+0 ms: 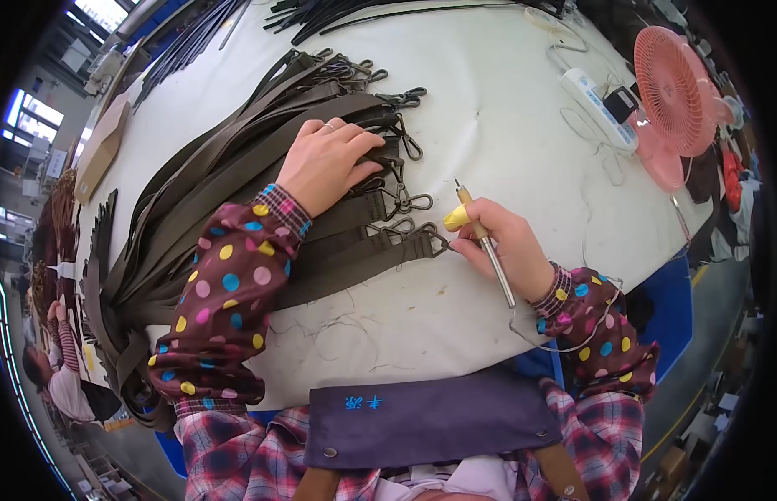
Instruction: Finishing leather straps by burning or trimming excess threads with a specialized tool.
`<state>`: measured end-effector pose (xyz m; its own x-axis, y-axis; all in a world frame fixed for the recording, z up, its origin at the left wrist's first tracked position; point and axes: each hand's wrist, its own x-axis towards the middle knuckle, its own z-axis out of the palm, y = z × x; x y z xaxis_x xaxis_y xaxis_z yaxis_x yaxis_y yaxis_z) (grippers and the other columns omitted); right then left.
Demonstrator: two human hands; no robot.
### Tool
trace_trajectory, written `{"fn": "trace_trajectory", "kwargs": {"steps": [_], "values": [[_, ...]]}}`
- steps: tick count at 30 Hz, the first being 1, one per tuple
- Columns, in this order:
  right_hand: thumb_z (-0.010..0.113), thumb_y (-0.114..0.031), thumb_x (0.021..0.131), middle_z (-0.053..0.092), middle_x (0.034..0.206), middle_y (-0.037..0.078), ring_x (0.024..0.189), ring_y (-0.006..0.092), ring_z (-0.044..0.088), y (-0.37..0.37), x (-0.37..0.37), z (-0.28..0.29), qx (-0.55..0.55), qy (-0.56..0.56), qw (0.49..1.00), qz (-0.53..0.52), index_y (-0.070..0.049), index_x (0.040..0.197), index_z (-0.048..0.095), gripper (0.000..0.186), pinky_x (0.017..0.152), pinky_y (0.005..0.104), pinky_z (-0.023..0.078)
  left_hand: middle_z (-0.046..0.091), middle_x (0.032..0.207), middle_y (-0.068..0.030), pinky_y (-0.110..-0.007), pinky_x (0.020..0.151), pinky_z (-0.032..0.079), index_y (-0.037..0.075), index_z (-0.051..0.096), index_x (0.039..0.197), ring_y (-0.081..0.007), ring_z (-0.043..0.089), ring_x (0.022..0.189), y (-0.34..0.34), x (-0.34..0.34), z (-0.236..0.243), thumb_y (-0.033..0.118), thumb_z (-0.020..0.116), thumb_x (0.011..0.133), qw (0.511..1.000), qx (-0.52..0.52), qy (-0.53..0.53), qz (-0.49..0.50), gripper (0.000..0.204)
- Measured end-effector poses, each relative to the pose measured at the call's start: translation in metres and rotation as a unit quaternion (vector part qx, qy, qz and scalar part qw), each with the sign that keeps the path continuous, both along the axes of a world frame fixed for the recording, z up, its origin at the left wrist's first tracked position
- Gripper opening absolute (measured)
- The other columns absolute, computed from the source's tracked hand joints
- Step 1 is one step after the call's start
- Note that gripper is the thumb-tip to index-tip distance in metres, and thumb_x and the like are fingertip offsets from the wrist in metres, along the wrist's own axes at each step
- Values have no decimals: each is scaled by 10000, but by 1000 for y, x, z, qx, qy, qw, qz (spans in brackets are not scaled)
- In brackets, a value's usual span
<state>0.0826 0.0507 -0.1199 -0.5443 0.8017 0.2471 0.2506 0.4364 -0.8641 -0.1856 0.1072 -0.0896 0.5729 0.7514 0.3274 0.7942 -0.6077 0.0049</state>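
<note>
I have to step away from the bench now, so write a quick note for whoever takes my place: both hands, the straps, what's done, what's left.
Left hand: flat, palm down on the pile of olive straps, pressing near their metal clips.
Right hand: holds a pen-like corded tool, tip up, fingers at the end of the nearest strap.
Straps fan out across the white table; loose thread bits lie in front.
Done: cannot tell which strap ends are finished.
Left: probably the nearest strap end; check the rest.
</note>
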Motion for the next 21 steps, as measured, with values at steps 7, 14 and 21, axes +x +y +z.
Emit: {"fn": "trace_trajectory", "kwargs": {"steps": [7,14,21], "values": [[659,22,806,604,829,87,710,153,602,7,4,16,45,76,995,-46,-14,970,533,209,662,238,484,514,674,-22,-305,590,431,97,556,738,-193,543,587,9,4,21,210,686,795,980,182,-78,27,182],[654,24,807,607,832,70,723,116,587,4,6,14,-27,83,995,-40,-13,964,534,201,672,227,478,481,648,-63,-294,455,429,65,558,768,-216,522,501,-51,-9,37,160,732,773,975,96,-200,23,198],[652,24,797,598,857,87,710,132,572,3,7,6,-75,-31,996,-26,-12,1003,545,235,652,249,474,561,892,-46,-322,633,472,106,603,984,-234,572,772,-110,2,-9,213,702,777,991,-98,-85,29,253]]}}
